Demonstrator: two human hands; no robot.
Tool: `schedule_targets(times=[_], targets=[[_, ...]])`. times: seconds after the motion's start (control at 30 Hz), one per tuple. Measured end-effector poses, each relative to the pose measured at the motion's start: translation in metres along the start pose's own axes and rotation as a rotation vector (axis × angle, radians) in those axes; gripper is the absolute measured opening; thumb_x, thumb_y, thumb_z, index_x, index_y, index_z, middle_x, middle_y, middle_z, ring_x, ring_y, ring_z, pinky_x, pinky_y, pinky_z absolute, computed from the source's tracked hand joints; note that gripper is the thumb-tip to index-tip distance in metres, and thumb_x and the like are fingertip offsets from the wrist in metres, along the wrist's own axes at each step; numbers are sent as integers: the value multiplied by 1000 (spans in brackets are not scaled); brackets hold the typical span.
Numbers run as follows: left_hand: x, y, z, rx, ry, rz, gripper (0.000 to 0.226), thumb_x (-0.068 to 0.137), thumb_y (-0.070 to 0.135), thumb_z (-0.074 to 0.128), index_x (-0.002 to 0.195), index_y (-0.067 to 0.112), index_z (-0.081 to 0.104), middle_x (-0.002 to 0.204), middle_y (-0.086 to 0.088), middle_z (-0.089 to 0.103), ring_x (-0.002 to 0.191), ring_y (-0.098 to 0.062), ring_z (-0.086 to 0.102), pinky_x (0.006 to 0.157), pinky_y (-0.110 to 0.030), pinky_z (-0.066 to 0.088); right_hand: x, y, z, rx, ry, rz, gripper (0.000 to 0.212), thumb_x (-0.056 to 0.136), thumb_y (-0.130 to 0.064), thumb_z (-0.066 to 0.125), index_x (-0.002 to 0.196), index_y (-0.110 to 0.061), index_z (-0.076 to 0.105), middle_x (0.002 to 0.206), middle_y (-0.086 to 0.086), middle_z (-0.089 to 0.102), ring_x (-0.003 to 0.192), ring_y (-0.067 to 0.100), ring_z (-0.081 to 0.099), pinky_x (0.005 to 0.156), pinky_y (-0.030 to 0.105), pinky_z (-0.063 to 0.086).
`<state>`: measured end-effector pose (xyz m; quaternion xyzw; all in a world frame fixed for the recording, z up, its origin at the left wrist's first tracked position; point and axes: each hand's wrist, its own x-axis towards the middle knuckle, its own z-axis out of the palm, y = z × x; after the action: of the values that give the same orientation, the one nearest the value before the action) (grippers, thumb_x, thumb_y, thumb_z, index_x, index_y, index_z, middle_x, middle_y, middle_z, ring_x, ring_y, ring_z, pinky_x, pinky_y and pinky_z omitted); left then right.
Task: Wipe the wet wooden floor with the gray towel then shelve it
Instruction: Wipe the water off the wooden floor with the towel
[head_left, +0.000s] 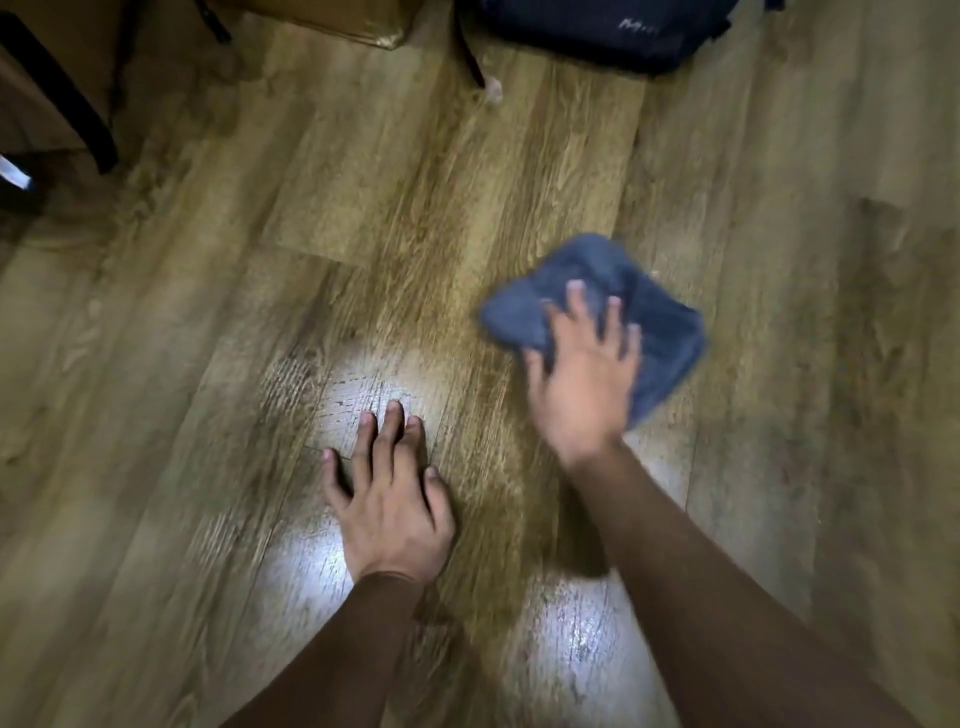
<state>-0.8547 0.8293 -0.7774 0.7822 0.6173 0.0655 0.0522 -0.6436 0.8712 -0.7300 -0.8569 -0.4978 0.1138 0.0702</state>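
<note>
Nearest to me, two brown sleeves (727, 597) reach out over the wooden floor (182, 364), where bright glare sits on a damp-looking sheen close in. The left hand (389, 504) lies flat on the boards, fingers straight and spread, holding nothing; it looks like a prop, taking the person's weight while they lean forward. A little farther and to the right, the right hand (584, 384) presses down on the gray towel (660, 332) with its fingers splayed over the bunched cloth, not clutching it, which suits pushing the towel across the planks. The hand and towel are blurred, so I judge a wiping stroke is under way.

The towel is on the floor to the right of the shiny patch, well apart from the left hand. Bare boards stretch left, right and ahead of it, leaving room to sweep. At the far edge stand a dark backpack (597, 31), a cardboard box (332, 21) and black furniture legs (78, 104) on the far left. No shelf is in view.
</note>
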Motion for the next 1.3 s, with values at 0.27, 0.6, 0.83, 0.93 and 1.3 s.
schedule_targets(times=[0.27, 0.6, 0.83, 0.93, 1.3], targets=[[0, 0, -4, -17, 23, -31, 56, 83, 34, 44, 130, 6, 53, 139, -15, 53, 134, -33, 43, 118, -58, 18, -26, -87, 30, -18, -201, -499, 54, 100, -41, 47, 151, -35, 35, 166, -12, 12, 154, 24, 0, 122, 49, -3], [0, 1, -3, -73, 6, -27, 47, 88, 37, 42, 125, 11, 55, 149, -9, 48, 145, -29, 34, 121, -54, 10, -33, 97, -17, 50, -10, -54, 54, 97, -29, 56, 148, -21, 42, 163, -2, 27, 152, 26, 17, 124, 46, 8], [0, 2, -4, -50, 6, -40, 47, 89, 37, 41, 126, 10, 53, 138, -14, 51, 131, -35, 40, 119, -58, 13, -59, 199, -41, 163, 236, 392, 48, 97, -27, 57, 141, -12, 48, 157, 8, 39, 146, 37, 28, 119, 54, 20], [-1, 6, -3, -51, 19, -48, 48, 88, 36, 41, 127, 8, 52, 135, -19, 50, 126, -38, 42, 118, -59, 15, -78, 162, -35, 147, 210, 316, 49, 95, -26, 57, 142, -15, 49, 158, 5, 38, 146, 36, 28, 121, 52, 14], [2, 30, -10, -31, 13, -259, 59, 77, 38, 35, 118, -4, 47, 124, -35, 47, 118, -55, 44, 103, -67, 32, -242, 135, 10, -106, -71, -548, 38, 96, -31, 51, 133, -37, 59, 153, -10, 45, 141, 22, 43, 115, 45, 35]])
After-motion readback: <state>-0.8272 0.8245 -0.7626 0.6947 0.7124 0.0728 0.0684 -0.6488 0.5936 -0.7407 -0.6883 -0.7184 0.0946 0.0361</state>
